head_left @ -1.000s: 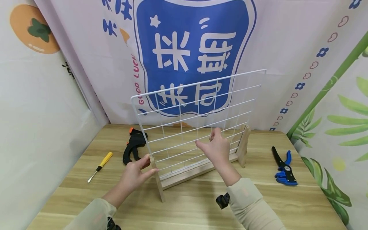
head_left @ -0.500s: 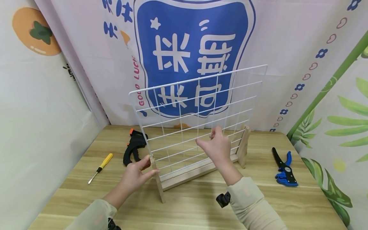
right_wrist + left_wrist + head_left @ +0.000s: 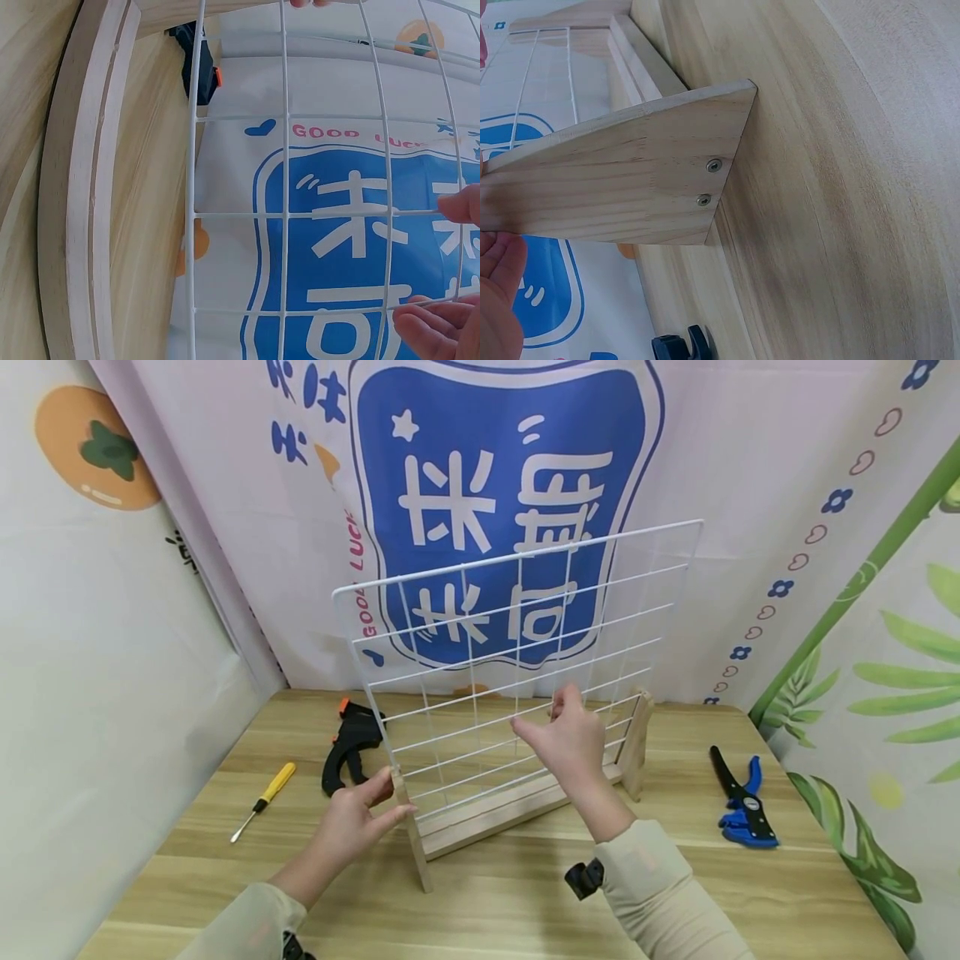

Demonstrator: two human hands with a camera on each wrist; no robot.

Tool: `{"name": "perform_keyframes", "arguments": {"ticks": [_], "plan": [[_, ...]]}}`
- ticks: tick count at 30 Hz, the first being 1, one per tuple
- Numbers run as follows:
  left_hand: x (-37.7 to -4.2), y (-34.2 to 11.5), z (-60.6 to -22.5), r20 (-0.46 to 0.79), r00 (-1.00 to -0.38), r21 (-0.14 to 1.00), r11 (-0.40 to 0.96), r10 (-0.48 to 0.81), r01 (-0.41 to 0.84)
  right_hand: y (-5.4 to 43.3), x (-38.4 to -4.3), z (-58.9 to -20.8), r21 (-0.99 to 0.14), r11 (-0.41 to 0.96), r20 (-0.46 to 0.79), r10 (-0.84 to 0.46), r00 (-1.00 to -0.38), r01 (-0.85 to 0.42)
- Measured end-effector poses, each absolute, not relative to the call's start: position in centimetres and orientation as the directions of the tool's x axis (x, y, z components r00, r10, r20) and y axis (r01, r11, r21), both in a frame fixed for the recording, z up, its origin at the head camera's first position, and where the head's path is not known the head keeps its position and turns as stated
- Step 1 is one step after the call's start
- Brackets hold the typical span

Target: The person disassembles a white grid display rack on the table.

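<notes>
A white wire grid panel point(image 3: 520, 557) stands upright, leaning slightly, above a wooden stand point(image 3: 495, 818). My right hand point(image 3: 566, 739) pinches its wires a little right of the middle, thumb and fingers apart in the right wrist view. There, the panel's bottom wire point(image 3: 190, 165) is clear of the grooved base rail point(image 3: 90, 187). My left hand point(image 3: 352, 818) pinches the top of the stand's left side piece point(image 3: 414, 839). Two screw heads point(image 3: 714, 165) show on that piece in the left wrist view. The right side piece point(image 3: 636, 747) stands beyond my right hand.
A yellow-handled screwdriver point(image 3: 273, 783) lies at the left. Behind my left hand is a black tool with orange tips point(image 3: 352, 743). Blue-and-black pliers point(image 3: 748, 806) lie at the right. A printed curtain point(image 3: 712, 468) hangs behind the wooden table point(image 3: 517, 910).
The grid panel has risen in steps out of the stand, its bottom wire now higher above the base rail. My right hand goes up slightly with it. My left hand stays on the side piece.
</notes>
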State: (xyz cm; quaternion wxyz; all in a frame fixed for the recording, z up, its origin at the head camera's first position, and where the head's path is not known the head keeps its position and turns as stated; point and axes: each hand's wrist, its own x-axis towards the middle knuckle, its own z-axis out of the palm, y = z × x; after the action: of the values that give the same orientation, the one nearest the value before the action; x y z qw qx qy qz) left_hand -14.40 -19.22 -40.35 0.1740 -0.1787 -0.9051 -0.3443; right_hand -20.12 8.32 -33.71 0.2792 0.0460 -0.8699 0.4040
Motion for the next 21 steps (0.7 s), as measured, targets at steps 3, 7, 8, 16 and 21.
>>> {"name": "perform_keyframes", "arguments": {"ticks": [3,7,8,16,21], "plan": [[-14.37,-19.24,-40.39,0.444,-0.872,0.561,0.694,0.208,0.451,8.32,-20.12,-33.60,-0.674,0.673,0.525,0.146,-0.839,-0.305],[-14.36,-19.29,-40.39,0.456,-0.863,0.556,0.688,0.217,0.467,8.30,-20.12,-33.40,-0.673,0.672,0.531,0.148,-0.834,-0.309],[-14.36,-19.30,-40.39,0.459,-0.861,0.554,0.688,0.219,0.470,8.30,-20.11,-33.32,-0.670,0.675,0.535,0.148,-0.832,-0.310],[-14.42,-19.30,-40.42,0.465,-0.858,0.549,0.688,0.220,0.474,8.24,-20.09,-32.88,-0.661,0.680,0.547,0.146,-0.824,-0.319],[-14.35,-19.27,-40.33,0.462,-0.860,0.552,0.689,0.216,0.469,8.31,-20.18,-32.82,-0.636,0.693,0.577,0.135,-0.806,-0.339]]}}
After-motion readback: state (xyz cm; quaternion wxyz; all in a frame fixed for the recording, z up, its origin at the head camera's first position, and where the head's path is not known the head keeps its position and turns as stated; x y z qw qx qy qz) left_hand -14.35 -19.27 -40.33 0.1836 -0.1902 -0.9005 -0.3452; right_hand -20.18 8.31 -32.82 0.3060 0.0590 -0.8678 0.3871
